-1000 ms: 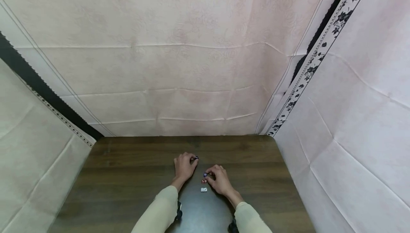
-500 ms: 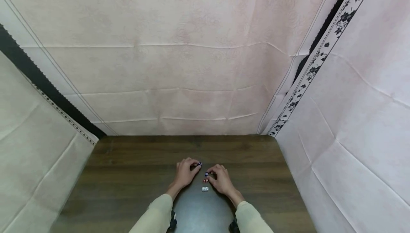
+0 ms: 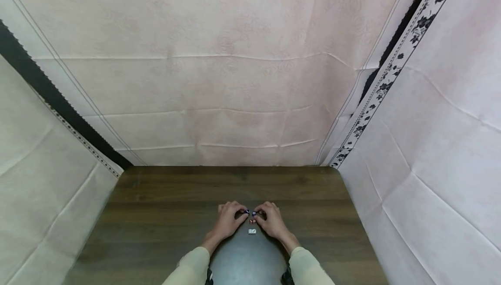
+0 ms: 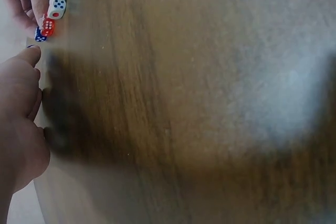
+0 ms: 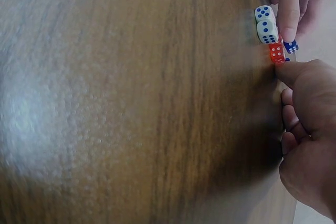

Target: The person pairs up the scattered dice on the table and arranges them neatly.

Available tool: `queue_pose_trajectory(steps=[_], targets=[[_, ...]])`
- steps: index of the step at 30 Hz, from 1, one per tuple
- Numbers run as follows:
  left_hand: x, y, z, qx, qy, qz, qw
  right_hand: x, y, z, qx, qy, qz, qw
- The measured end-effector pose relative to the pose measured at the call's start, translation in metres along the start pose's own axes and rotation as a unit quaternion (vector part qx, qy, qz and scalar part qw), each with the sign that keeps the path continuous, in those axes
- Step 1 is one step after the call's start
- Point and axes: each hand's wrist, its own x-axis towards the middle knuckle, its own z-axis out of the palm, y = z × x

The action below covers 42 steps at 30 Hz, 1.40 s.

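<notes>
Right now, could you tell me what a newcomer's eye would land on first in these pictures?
Two hands, the left hand and right hand, meet over a cluster of tiny dice near the front middle of the dark wooden table. Pale pink cloth hangs behind.

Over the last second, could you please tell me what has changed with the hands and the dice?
The left hand has drawn back toward the person and rightward, carrying its pinched blue die up beside the blue die at the right hand. The right hand has barely shifted and is still at that die. The red die and white die lie where they were on the wooden table.
</notes>
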Motion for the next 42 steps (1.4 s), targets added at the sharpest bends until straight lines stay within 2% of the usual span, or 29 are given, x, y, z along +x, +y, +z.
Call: queue_pose_trajectory(steps=[18,35,42], targets=[[-0.003,0.003,0.009,0.025,0.003,-0.001,0.9997,-0.002,0.004,0.002,-0.006,-0.002,0.003,1.0],[-0.001,0.004,0.011,0.018,0.013,-0.007,0.9997,-0.002,0.003,0.001,-0.004,-0.017,0.019,1.0],[-0.001,0.005,0.009,0.013,0.016,-0.01,0.9997,-0.001,0.002,0.002,-0.006,-0.009,0.007,1.0]])
